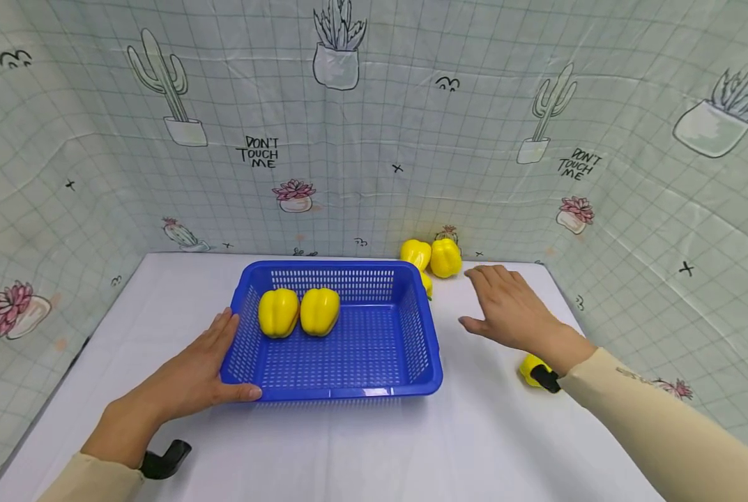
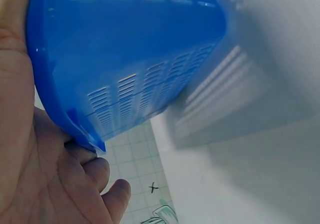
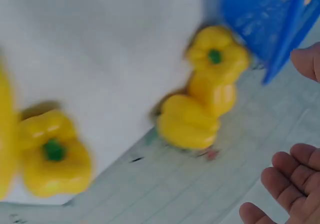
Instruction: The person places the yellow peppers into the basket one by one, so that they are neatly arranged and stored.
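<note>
A blue plastic basket (image 1: 330,392) with slotted walls is held at its left end by my left hand (image 1: 188,366). The thumb lies on the front rim while the fingers lie along the left rim; in the left wrist view the fingertips curl at the rim's corner. Inside the basket, towards its left side, two yellow bell peppers (image 1: 278,313) sit side by side. My right hand (image 1: 512,307) is over the table to the right of the basket, fingers spread and holding nothing. Just beyond its fingertips is a yellow bell pepper (image 1: 445,258).
Two more yellow peppers (image 1: 415,253) are by the basket's back right corner, one partly hidden by the rim. Another pepper (image 1: 532,369) lies under the right wrist, partly covered. Patterned cloth (image 1: 374,139) walls in the white table (image 1: 361,453) at the back and sides.
</note>
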`<state>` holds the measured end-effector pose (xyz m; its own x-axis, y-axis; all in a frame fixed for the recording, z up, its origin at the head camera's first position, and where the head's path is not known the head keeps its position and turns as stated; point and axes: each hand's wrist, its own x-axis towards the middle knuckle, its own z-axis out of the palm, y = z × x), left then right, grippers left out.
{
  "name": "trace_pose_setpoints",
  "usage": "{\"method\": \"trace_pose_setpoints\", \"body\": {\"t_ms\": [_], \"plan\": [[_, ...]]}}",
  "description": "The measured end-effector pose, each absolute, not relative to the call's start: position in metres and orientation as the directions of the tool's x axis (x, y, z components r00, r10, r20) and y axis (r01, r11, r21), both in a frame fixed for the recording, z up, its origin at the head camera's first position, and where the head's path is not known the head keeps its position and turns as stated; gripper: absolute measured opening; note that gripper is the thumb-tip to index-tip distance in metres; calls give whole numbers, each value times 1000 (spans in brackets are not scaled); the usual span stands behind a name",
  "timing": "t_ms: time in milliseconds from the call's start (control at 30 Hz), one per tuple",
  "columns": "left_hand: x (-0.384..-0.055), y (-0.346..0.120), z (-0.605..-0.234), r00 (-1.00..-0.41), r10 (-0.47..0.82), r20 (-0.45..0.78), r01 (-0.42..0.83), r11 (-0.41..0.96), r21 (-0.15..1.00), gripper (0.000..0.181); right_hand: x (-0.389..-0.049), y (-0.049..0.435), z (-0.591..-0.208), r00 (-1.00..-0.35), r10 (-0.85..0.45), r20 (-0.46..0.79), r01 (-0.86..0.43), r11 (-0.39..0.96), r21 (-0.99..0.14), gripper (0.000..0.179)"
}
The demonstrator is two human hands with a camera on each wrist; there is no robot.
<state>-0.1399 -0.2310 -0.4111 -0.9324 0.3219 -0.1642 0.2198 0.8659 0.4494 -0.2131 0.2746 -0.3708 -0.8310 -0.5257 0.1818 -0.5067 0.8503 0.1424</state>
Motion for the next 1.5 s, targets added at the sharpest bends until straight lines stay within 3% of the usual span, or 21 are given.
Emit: {"method": "trace_pose_setpoints", "body": {"t_ms": [200, 400, 667, 867, 1033, 1267, 1500], "plan": [[-140, -229, -410, -932, 320, -170, 214, 864, 456, 140, -186, 334, -388, -859, -495, 127, -479, 867, 141, 80], [-141, -229, -410, -931, 318, -180, 206, 863, 461, 141, -158, 370, -405, -874, -463, 149, -435, 881, 186, 84], [-140, -230, -412, -934, 311, -177, 204, 869, 451, 141, -137, 377, -439, -904, -265, 335, -220, 961, 168, 88], [-139, -229, -412, -934, 310, -180, 201, 869, 452, 141, -131, 374, -455, -919, -168, 356, -124, 982, 144, 80], [-139, -231, -412, -931, 321, -172, 215, 866, 451, 139, -130, 374, -456, -931, -196, 309, -174, 980, 98, 72], [-140, -231, -411, -932, 313, -183, 203, 869, 450, 140, -129, 383, -452, -914, -351, 205, -342, 937, 77, 79], [-140, -229, -411, -932, 310, -186, 198, 868, 456, 141, -130, 383, -448, -937, -321, 141, -311, 946, 89, 90]]}}
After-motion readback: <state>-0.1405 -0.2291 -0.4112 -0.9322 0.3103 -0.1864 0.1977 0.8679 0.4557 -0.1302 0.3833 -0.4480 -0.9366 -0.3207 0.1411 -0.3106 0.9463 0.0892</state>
